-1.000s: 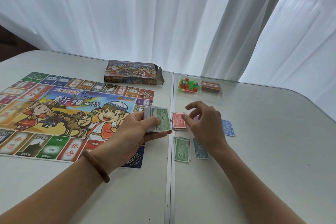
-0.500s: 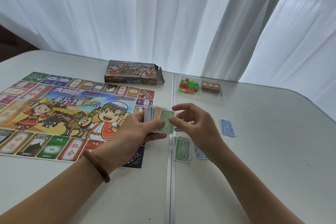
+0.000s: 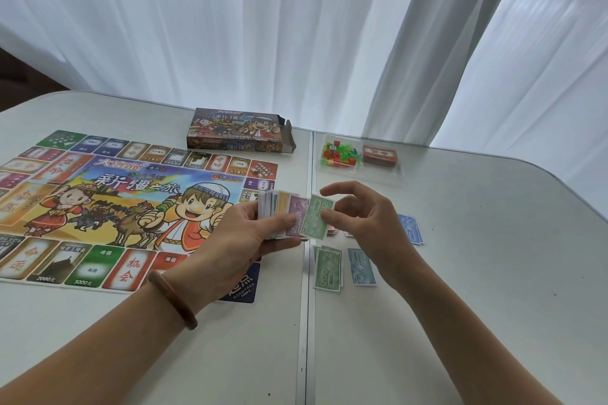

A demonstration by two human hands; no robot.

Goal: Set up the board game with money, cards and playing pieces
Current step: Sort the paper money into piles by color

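Play money (image 3: 279,211) is fanned out in the person's left hand (image 3: 241,242), held up just over the near right corner of the game board (image 3: 98,204). The thumb lies across the front of the fan and the fingers curl round behind it in a firm grip. The right hand (image 3: 373,223) meets it from the other side, thumb on the face of the green 500 note (image 3: 314,219) at the front of the fan, pinching it by its right edge while the forefinger arches above. Below the hands, on the white table (image 3: 477,289) just right of its seam, lie sorted notes: a small green pile (image 3: 327,268), a teal note (image 3: 362,268) right beside it, a blue pile (image 3: 411,230) farther right, and a sliver of red notes (image 3: 331,232) mostly hidden under the right hand. Farther back a clear tray (image 3: 362,176) holds coloured playing pieces (image 3: 337,154) in one compartment and a deck of orange cards (image 3: 380,156) in the other. The game box (image 3: 235,135) lies behind the board with its end flap open, near the white curtains (image 3: 263,26). A brown bangle (image 3: 172,299) rings the left wrist.
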